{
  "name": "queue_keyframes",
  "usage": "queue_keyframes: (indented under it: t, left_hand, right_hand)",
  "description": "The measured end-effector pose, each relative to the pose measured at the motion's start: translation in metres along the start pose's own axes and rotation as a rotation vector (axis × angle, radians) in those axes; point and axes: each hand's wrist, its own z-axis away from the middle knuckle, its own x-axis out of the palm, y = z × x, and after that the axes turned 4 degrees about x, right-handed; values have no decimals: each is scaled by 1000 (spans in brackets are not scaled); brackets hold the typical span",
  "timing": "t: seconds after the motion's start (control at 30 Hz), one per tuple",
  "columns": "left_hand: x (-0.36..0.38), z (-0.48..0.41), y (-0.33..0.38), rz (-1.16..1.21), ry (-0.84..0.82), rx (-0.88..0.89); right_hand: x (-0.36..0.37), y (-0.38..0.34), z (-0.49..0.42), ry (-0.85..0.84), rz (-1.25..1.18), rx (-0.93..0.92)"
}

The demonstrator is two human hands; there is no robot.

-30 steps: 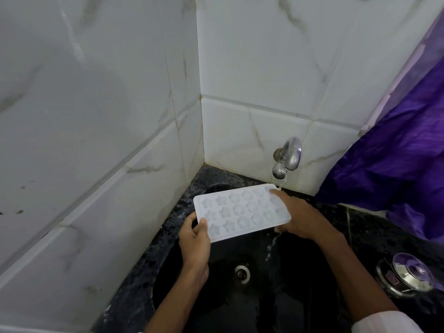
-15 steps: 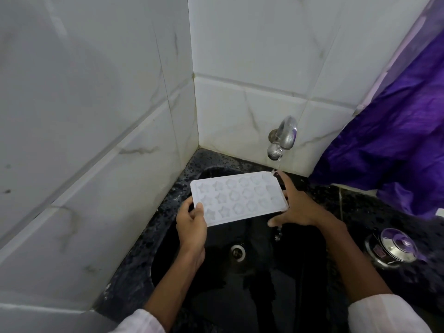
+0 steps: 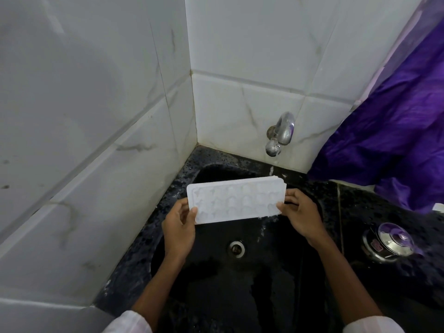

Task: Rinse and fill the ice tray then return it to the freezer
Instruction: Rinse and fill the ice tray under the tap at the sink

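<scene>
While both hands pinch ice tray (image 3: 236,200) ends | over sink (image 3: 240,284) (tilted)

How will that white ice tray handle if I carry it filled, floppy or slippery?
The ice tray looks thin, so it may flex once loaded. It is wet under the tap, so probably slippery. The left hand and right hand grip opposite ends; keeping both on and the tray level should limit spills.
</scene>
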Motion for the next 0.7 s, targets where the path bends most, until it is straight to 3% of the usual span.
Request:
queue_keyframes:
  t: [0.13, 0.43, 0.6, 0.7]
  left_hand:
    - [-3, 1, -1, -70, 25, 96]
    - [-6, -2, 17, -115, 94, 389]
    - [-4, -2, 8, -181, 15, 353]
    - [-4, 4, 7, -175, 49, 361]
  right_hand:
    - [-1, 0, 4, 14, 47, -71]
    - [-16, -27, 15, 218, 65, -321]
    - [-9, -6, 14, 177, 179, -180]
    - [-6, 0, 17, 208, 125, -189]
